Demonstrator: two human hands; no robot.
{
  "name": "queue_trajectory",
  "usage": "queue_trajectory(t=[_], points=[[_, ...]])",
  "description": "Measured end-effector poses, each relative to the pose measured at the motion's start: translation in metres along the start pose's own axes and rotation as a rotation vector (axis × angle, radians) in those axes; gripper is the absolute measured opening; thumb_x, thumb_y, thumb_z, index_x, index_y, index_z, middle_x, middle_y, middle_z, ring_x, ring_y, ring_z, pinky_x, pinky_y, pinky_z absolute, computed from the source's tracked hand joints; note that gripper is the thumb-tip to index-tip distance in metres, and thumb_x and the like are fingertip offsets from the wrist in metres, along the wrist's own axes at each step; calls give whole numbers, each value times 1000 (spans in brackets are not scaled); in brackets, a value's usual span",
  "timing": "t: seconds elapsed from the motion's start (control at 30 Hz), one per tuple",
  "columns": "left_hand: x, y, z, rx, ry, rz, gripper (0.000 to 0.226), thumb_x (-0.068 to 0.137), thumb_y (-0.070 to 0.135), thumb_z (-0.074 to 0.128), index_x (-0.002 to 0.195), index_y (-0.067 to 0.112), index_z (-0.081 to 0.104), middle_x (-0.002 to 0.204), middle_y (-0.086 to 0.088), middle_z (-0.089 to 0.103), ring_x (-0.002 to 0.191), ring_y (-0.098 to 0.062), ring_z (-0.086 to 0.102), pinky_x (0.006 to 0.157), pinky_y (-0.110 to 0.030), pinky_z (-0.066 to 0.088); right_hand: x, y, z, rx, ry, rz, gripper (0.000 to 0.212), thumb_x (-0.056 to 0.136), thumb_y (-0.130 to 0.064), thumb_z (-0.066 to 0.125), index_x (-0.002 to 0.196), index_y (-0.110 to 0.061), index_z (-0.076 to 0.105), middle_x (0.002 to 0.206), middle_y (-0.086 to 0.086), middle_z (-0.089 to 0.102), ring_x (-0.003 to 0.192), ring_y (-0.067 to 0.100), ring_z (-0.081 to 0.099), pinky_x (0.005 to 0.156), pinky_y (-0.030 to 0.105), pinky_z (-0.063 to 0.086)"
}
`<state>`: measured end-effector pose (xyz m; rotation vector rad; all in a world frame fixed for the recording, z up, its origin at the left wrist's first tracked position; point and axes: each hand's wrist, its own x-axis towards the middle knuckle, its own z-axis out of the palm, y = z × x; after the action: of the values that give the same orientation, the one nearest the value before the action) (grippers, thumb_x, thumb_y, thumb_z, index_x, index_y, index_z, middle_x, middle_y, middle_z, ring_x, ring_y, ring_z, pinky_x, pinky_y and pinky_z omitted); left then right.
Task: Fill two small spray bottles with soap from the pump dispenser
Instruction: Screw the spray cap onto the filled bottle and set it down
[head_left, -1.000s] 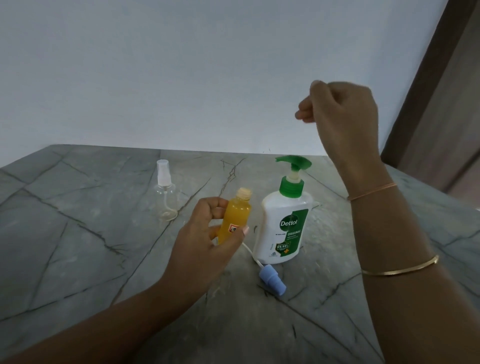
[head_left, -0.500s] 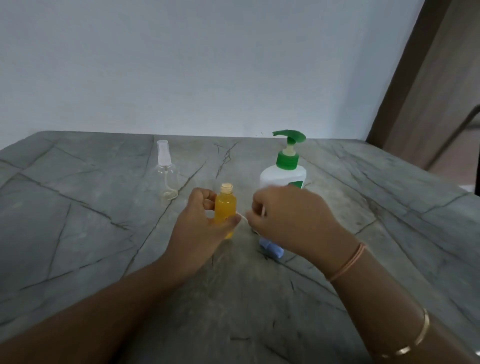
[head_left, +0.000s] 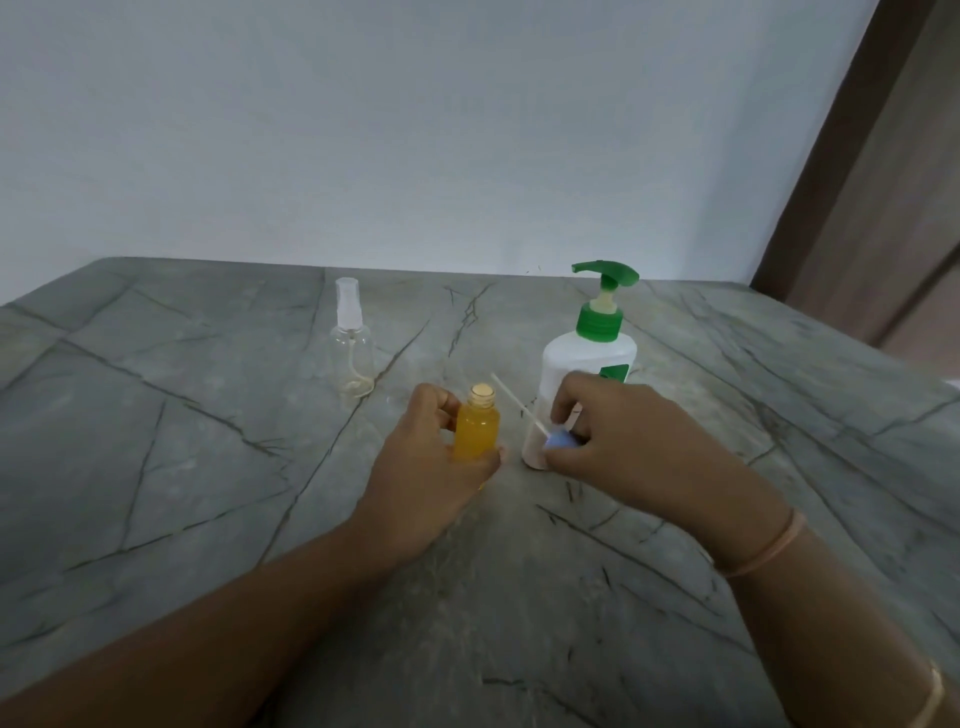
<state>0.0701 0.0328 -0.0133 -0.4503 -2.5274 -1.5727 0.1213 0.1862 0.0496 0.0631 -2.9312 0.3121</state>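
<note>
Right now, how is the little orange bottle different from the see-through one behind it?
The orange bottle is full of orange liquid; the clear bottle looks empty. The orange bottle's neck is open, with its top off; the clear bottle wears its white spray top. The left hand grips the orange bottle; the clear bottle stands alone, farther back. Both are small and upright.

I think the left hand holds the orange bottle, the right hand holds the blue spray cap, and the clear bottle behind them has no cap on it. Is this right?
One detail is wrong. The head view shows the clear bottle with its white spray cap on. The rest is right: the left hand holds the orange bottle, and the right hand holds the blue spray cap.
</note>
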Motion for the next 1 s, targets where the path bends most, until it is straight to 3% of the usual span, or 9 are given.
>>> queue_trajectory(t=[0.1,0.2,0.37,0.67,0.8,0.9,1.0], points=[[1,0,1,13,1,-18,44,75,36,73,97,29,36,87,15,49,76,-5,52,58,-12,38,-3,1,-18,159,4,-20,19,85,-35,63,100,-27,54,83,-8,61,68,3,54,56,10,40],[1,-1,2,27,2,-22,46,75,37,72,99,30,34,88,17,46,75,-2,50,58,-10,36,-7,0,-30,254,51,-36,8,85,-31,62,92,-28,60,84,-6,67,64,1,56,51,5,41],[0,-2,3,34,-7,-11,47,76,36,71,103,30,32,97,13,47,75,-1,48,60,-9,36,-10,-4,-36,250,26,-54,3,84,-30,60,87,-30,60,87,-4,68,76,10,62,60,13,44],[-2,0,2,27,6,-1,47,76,38,71,103,32,33,92,18,45,78,-2,50,59,-10,38,-6,-16,-60,117,-79,-80,14,82,-32,56,91,-25,63,81,-13,58,70,4,53,56,17,35],[-3,1,2,19,14,4,47,75,41,71,103,32,35,92,19,44,77,-3,50,60,-10,38,3,-29,-74,-4,-103,-121,10,84,-27,56,92,-25,62,81,-16,53,72,0,51,57,17,38],[-3,1,1,22,22,4,46,75,40,71,104,32,36,97,17,45,76,-1,49,59,-10,36,13,-39,-78,-90,-119,-175,14,86,-20,57,98,-24,64,79,-15,49,76,8,52,60,16,41],[-3,2,1,21,30,16,46,75,39,72,104,32,37,100,16,47,78,0,50,62,-10,37,22,-47,-78,-73,-126,-215,17,87,-18,59,102,-25,61,78,-17,44,72,5,48,60,13,38]])
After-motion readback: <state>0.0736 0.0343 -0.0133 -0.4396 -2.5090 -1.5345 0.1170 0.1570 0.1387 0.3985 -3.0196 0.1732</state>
